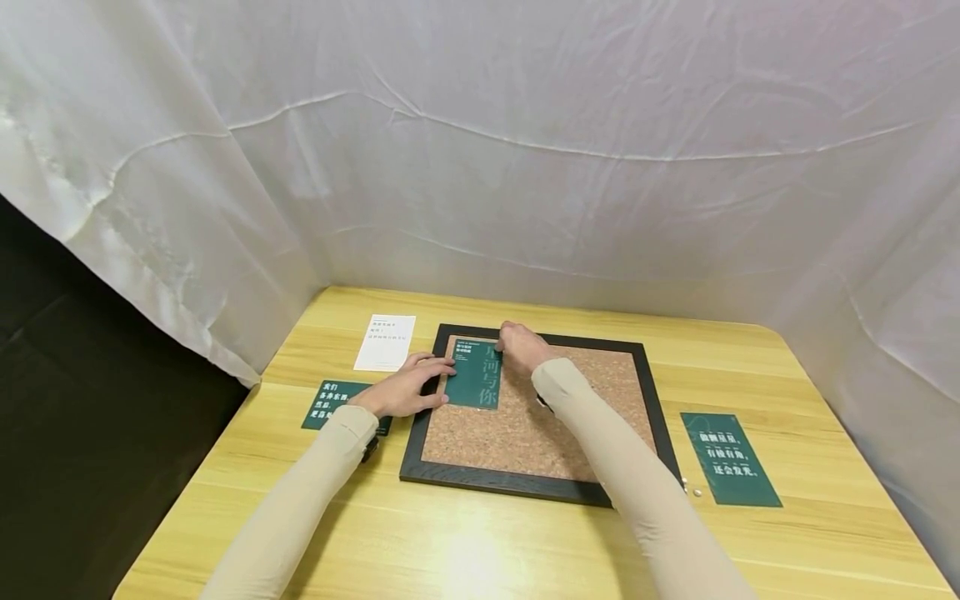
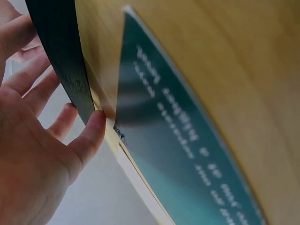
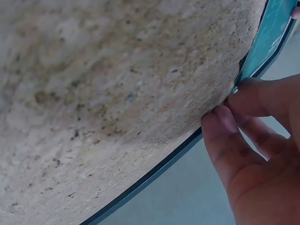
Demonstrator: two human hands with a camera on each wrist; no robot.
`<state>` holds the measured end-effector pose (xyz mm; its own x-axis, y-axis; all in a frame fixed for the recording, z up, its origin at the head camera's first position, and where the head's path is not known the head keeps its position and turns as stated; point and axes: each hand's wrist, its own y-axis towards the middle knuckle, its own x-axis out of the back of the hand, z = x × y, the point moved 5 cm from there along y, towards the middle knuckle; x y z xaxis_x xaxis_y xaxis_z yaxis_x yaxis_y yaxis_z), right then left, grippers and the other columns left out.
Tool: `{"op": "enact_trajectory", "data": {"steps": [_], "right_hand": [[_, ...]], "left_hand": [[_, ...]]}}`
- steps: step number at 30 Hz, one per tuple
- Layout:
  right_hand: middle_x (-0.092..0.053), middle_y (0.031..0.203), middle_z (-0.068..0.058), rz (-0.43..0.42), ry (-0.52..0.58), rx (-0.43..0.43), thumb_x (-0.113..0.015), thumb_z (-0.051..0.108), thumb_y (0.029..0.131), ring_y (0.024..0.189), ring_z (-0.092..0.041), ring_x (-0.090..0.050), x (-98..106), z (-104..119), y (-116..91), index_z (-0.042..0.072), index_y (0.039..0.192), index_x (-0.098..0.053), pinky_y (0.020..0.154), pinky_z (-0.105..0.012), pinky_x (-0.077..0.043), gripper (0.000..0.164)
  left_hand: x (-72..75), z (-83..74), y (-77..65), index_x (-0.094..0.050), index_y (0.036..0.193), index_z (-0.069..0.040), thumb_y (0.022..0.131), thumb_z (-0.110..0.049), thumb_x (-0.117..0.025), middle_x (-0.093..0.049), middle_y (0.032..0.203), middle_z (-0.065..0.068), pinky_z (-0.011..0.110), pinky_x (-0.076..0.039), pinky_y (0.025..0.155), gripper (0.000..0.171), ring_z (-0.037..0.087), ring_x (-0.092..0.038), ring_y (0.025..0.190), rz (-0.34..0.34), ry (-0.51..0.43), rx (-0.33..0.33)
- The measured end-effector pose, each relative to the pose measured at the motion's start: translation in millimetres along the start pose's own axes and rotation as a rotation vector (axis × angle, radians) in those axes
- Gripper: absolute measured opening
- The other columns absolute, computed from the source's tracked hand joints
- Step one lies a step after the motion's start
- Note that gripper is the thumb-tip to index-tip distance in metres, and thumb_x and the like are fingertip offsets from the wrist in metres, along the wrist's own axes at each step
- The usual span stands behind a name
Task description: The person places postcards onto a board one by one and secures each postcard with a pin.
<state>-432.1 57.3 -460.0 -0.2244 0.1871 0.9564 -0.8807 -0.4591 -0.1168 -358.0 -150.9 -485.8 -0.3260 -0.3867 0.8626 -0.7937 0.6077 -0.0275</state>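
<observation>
A dark green card (image 1: 471,379) with pale lettering lies on the upper left of a black-framed cork board (image 1: 555,400). My left hand (image 1: 405,387) reaches over the board's left frame, fingers spread and their tips at the card's left edge. My right hand (image 1: 525,346) is at the card's top right corner with its fingers curled together. In the right wrist view, a small white tack (image 3: 235,89) peeks out at its fingertips, beside the card's edge; the rest is hidden by the fingers. Under my left wrist lies another green card (image 1: 330,400), partly covered.
A white card (image 1: 385,342) with dark text lies at the back left. To the right of the board is a third green card (image 1: 729,458). Small white tacks (image 1: 697,492) sit by the board's lower right corner. Pale curtains (image 1: 525,208) hang behind the wooden table (image 1: 420,542).
</observation>
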Motion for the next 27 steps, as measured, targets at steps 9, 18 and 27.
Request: {"op": "enact_trajectory", "data": {"steps": [9,18,27], "right_hand": [[-0.065,0.137,-0.015,0.027,0.104,0.025,-0.047,-0.004,0.102,0.131,-0.032,-0.061,2,-9,-2,0.005,0.137,-0.067,0.109,-0.046,-0.053,0.041],[-0.065,0.139,-0.016,0.018,0.059,0.058,-0.046,-0.006,0.104,0.133,-0.033,-0.06,2,-5,3,0.006,0.136,-0.067,0.107,-0.043,-0.054,0.041],[-0.078,0.117,-0.012,-0.063,0.106,0.01,-0.056,0.003,0.103,0.108,-0.026,-0.074,5,-6,11,0.006,0.112,-0.08,0.095,-0.042,-0.06,0.026]], "left_hand": [[0.8,1.7,-0.8,-0.05,0.152,-0.01,0.105,-0.031,-0.061,-0.034,0.168,0.01,0.063,-0.028,0.124,0.053,0.042,-0.018,0.158,0.007,-0.003,0.002],[3.1,4.3,0.0,-0.051,0.152,-0.01,0.105,-0.032,-0.061,-0.035,0.169,0.01,0.063,-0.027,0.124,0.052,0.043,-0.019,0.158,0.001,0.001,0.008],[0.9,3.0,0.6,-0.051,0.152,-0.009,0.105,-0.032,-0.061,-0.034,0.169,0.011,0.063,-0.027,0.124,0.053,0.043,-0.019,0.158,0.002,0.007,0.003]]}}
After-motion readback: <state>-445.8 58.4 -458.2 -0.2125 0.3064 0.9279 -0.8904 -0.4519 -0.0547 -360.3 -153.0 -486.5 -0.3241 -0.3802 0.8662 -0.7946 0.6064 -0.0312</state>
